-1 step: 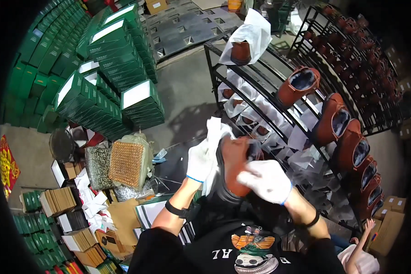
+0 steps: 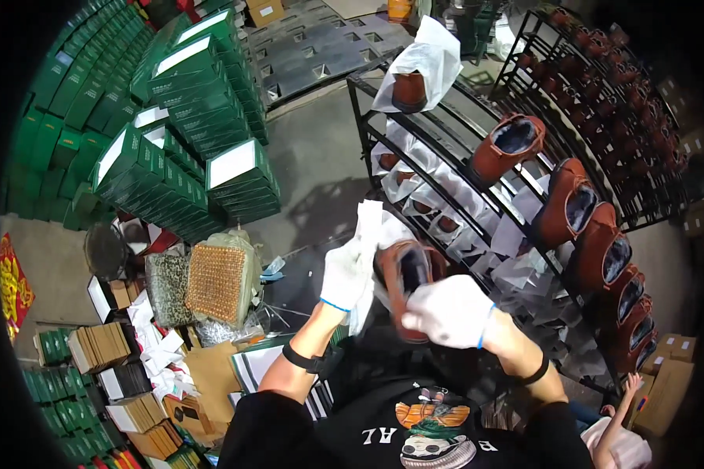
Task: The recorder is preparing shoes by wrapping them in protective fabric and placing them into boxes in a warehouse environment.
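Observation:
My right hand (image 2: pixel 455 313), in a white glove with a blue cuff, is closed on the near end of a brown leather shoe (image 2: pixel 392 283). The shoe is held in front of my chest, its dark lined opening facing up; it is slightly blurred. My left hand (image 2: pixel 343 275), gloved alike, grips a sheet of thin white paper (image 2: pixel 370 219) beside the shoe's left side. The paper stands up above the fingers and hangs below them. Whether the left fingers also touch the shoe, I cannot tell.
On the right, a black metal rack (image 2: pixel 365 129) carries brown shoes (image 2: pixel 511 147), some wrapped in white paper (image 2: pixel 440 51). Green shoeboxes (image 2: pixel 184 86) are stacked at the left. A stool with a beaded seat (image 2: pixel 224 277) stands near cardboard inserts (image 2: pixel 102 344). Another person's arm (image 2: pixel 622 418) shows lower right.
The brown shoe has turned, so its opening now faces up where its side showed before. My right hand has shifted slightly left and down with it; the left hand stays about in place.

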Demonstrator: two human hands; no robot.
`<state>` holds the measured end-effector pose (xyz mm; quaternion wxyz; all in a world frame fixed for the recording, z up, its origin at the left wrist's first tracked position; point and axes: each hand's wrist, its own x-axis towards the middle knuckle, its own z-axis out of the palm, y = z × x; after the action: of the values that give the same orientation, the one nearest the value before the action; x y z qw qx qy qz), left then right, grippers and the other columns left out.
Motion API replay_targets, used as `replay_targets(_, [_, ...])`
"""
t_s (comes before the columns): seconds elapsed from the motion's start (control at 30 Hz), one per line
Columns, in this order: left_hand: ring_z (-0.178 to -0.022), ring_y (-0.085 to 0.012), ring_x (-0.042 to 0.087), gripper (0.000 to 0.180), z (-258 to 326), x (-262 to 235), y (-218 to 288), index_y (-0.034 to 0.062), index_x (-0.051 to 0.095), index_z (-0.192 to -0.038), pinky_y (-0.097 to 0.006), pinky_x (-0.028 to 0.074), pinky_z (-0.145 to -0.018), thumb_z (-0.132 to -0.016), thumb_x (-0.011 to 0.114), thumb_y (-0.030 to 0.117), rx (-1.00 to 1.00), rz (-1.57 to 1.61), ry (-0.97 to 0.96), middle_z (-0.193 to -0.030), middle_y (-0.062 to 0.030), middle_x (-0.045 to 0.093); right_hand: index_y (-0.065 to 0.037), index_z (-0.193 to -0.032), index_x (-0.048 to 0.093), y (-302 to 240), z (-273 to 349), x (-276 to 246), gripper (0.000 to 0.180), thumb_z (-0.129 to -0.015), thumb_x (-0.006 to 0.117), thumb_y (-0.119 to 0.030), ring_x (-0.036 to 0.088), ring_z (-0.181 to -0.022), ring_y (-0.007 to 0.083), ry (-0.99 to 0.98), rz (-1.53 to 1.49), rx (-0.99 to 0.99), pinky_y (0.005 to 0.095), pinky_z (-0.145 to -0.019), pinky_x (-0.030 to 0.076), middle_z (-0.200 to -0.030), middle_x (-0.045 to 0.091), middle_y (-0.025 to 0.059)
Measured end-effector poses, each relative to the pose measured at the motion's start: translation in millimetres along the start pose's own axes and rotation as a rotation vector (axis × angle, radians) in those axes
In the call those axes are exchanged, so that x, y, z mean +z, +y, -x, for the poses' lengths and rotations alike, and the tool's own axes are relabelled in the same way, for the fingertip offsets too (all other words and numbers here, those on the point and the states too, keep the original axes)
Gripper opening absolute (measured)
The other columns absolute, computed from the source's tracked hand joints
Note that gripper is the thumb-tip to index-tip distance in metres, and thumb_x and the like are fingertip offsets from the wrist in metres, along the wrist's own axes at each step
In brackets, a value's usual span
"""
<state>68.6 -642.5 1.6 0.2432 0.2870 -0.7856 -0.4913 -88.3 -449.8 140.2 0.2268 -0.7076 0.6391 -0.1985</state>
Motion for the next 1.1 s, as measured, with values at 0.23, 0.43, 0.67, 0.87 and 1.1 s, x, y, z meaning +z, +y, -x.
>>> replay_targets(0.23, [-0.08, -0.0396, 0.074, 0.023, -24, -5, 49, 0.0018, 0.076, -0.126, -0.037, 0.058, -0.075, -0.108, 0.068, 0.015, 0.083, -0.158, -0.178, -0.096, -0.0243, 0.077, -0.012, -0.087, 0.076, 14, -9, 4, 0.035, -0.104, 0.064, -0.04, 0.075, -0.082, 0.0387, 0.065, 0.001, 0.164, 0.0492, -0.074, 0.059, -0.084, 0.075, 0.0146])
replay_targets(0.43, [-0.092, -0.0084, 0.073, 0.025, -25, -29, 85, -0.0004, 0.078, -0.125, -0.032, 0.057, -0.08, -0.109, 0.069, 0.016, -0.128, -0.258, -0.216, -0.099, -0.0224, 0.08, 0.001, -0.095, 0.073, 20, -17, 50, 0.029, -0.104, 0.069, -0.026, 0.071, -0.074, 0.0301, 0.52, -0.423, 0.437, 0.0403, -0.071, 0.052, -0.083, 0.071, 0.0195])
replay_targets(0.67, [-0.079, -0.0149, 0.074, 0.025, -23, -48, 43, -0.0058, 0.077, -0.112, -0.03, 0.059, -0.068, -0.108, 0.069, 0.018, -0.222, 0.373, 0.009, -0.091, -0.0117, 0.078, -0.003, -0.101, 0.073, 13, -56, 27, 0.019, -0.088, 0.084, -0.012, 0.07, -0.072, 0.0372, 0.879, 0.189, 0.259, 0.0454, -0.066, 0.056, -0.084, 0.069, 0.0146])
replay_targets(0.87, [-0.078, -0.0131, 0.068, 0.034, -131, -5, 8, -0.0051, 0.076, -0.113, -0.03, 0.054, -0.07, -0.108, 0.068, 0.027, -0.362, 0.816, 0.509, -0.091, -0.0041, 0.074, -0.005, -0.093, 0.07, 112, -121, -22, 0.012, -0.093, 0.078, -0.013, 0.072, -0.085, 0.0399, 1.081, 0.482, 0.397, 0.0495, -0.077, 0.058, -0.088, 0.071, 0.0167])
replay_targets(1.1, [-0.088, -0.0096, 0.067, 0.03, -91, 18, -30, -0.0039, 0.08, -0.117, -0.03, 0.055, -0.078, -0.107, 0.069, 0.022, -0.345, 0.673, 0.19, -0.097, -0.0039, 0.077, -0.003, -0.125, 0.072, 85, -122, 26, 0.045, -0.094, 0.078, -0.035, 0.07, -0.111, 0.0432, 0.771, -0.076, 0.279, 0.0503, -0.093, 0.056, -0.113, 0.073, 0.023])
